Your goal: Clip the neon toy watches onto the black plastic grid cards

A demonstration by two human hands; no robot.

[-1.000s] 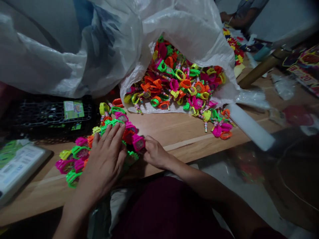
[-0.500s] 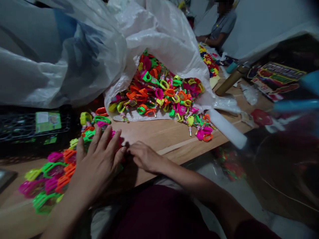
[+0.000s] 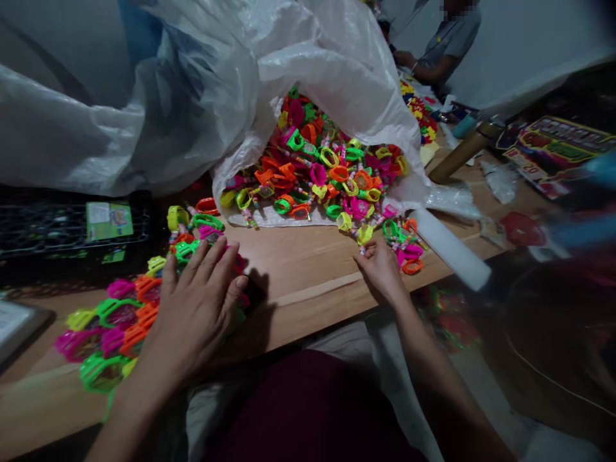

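Observation:
My left hand [image 3: 197,301] lies palm down, fingers apart, over a laid-out group of neon plastic toy watches [image 3: 113,312] with beaded-looking straps. It covers some of them, and I cannot see what is under the palm. At the near edge of the loose heap, my right hand [image 3: 382,268] is closed in a pinch on the strap end of a yellow toy watch [image 3: 364,233]. Several pink, green and orange toy watches [image 3: 411,251] lie just right of those fingers. The main heap [image 3: 317,173] spills from the mouth of a big white plastic sack [image 3: 337,70].
A black crate [image 3: 43,224] with a green card stands at the left, above a pale flat box [image 3: 22,330]. To the right are a white cylinder [image 3: 452,250], a brown bottle [image 3: 464,154] and a printed box [image 3: 553,154]. Another person [image 3: 440,54] sits at the back.
My right hand has moved right, from beside my left hand to the heap's near edge, and now pinches a yellow toy watch. The left hand stays over the group. The view has shifted slightly.

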